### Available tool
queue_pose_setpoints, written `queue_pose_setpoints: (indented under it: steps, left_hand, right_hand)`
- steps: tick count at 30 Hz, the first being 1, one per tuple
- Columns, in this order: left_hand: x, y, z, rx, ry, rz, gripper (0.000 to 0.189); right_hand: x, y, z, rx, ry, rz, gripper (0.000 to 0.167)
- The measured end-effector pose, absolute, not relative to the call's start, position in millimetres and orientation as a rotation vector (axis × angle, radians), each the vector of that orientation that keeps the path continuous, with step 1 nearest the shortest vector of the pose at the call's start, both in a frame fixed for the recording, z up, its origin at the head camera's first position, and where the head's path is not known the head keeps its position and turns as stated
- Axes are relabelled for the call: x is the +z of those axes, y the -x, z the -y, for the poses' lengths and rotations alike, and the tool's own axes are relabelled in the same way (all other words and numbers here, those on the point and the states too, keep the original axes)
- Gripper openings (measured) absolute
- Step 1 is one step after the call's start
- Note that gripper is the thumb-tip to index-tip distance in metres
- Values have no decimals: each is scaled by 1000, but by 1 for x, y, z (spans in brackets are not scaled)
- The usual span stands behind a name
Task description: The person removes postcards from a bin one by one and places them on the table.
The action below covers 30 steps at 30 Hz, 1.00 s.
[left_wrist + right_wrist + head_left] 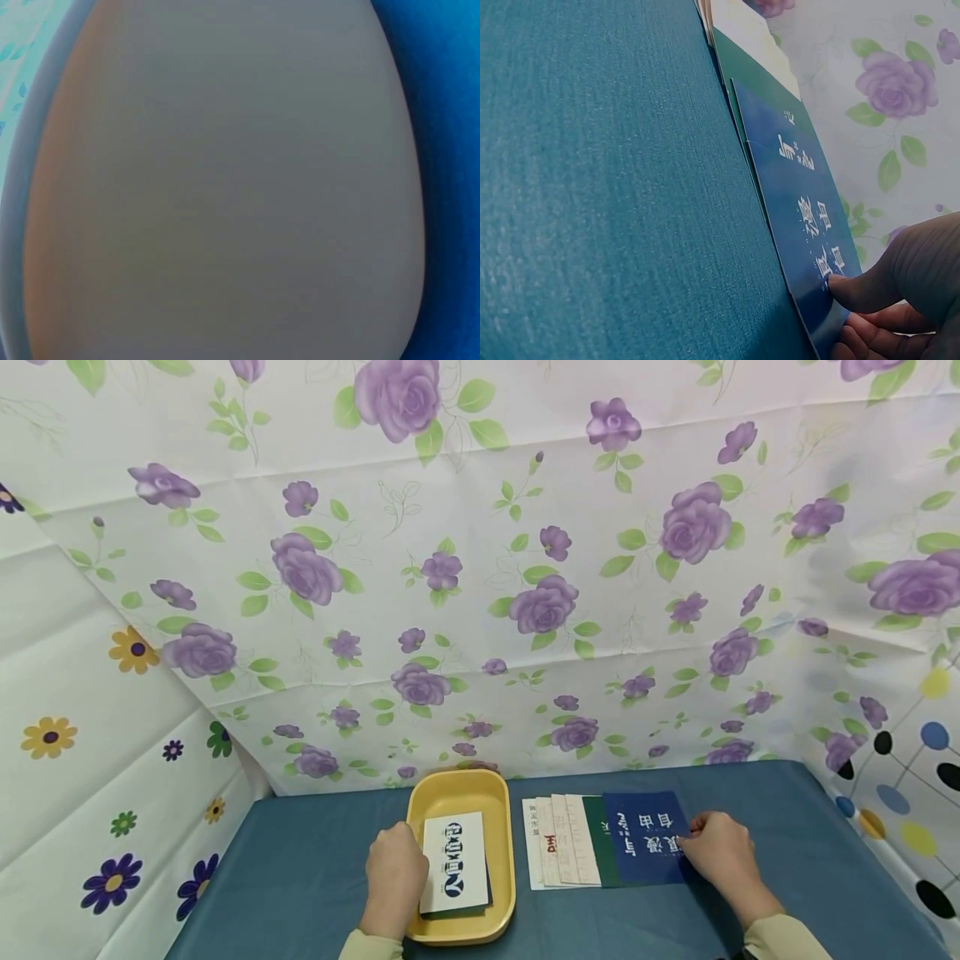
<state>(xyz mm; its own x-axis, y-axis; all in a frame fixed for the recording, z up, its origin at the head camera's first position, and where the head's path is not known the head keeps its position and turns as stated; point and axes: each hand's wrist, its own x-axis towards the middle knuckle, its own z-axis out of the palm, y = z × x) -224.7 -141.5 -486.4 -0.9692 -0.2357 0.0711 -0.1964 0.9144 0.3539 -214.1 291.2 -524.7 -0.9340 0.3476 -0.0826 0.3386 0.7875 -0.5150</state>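
Note:
My right hand (722, 853) pinches the right end of a dark blue card (651, 831) with white characters, thumb on top in the right wrist view. That card lies over the end of an overlapping row, next to a green card (597, 818) and several white and cream cards (555, 843). On the left, a yellow tray (491, 793) holds a small stack topped by a white card (456, 860) with dark blue lettering. My left hand (396, 872), fingers curled, grips the tray's left rim; its fingertips are hidden. A large blurred pale surface fills the left wrist view.
A blue-green cloth (315, 877) covers the table. Behind it stands a white sheet with purple roses (543, 603). Flower-printed (112, 883) and dotted (918, 839) sheets close off the left and right sides.

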Motion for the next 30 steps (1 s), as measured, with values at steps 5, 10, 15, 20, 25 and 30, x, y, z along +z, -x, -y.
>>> queue_pose_setpoints:
  steps: [5,10,15,20,25,30]
  left_hand:
    - [-485,224,141,-540,-337,2967,4]
    - [-485,224,141,-541,-344,2969,4]
    - [-486,224,141,-548,-353,2972,4]
    - [-486,224,141,-546,-352,2970,4]
    - [-488,224,141,-518,-313,2957,4]
    - [-488,224,141,-515,-293,2942,4]
  right_hand:
    - [-523,214,-290,847,565,2956,34]
    - [-522,214,-289,840,558,2954,34]
    - [-521,213,-289,854,545,2958,29]
    - [-519,214,-290,855,540,2967,22]
    - [-513,214,-288,844,562,2987,27]
    - [-502,214,-277,833,507,2951,37]
